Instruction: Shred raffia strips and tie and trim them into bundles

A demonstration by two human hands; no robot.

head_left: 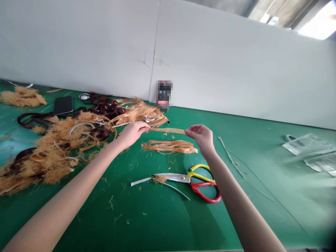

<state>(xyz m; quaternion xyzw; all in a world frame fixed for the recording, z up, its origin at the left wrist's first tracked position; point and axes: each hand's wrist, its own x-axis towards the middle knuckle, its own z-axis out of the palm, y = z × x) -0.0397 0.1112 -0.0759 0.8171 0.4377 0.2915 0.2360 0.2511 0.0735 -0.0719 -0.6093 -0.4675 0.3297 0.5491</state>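
A flat tan raffia strip point(168, 130) is stretched level between my two hands, above the green table. My left hand point(135, 133) pinches its left end, and my right hand point(201, 137) pinches the right end between thumb and fingers. Just below the strip lies a small bundle of similar raffia strips point(170, 146). Nearer to me are scissors point(183, 177) with one yellow and one red handle, blades pointing left and partly covered by a tan tuft. My right forearm passes beside the scissors' handles.
Tangled tan fibre point(57, 143) and dark brown ribbon point(112, 108) heap up on the left, near a black flat device point(63, 105). More raffia point(143, 112) lies at the back. Clear plastic bags point(307, 143) rest at right. A white panel point(236, 63) walls the far edge.
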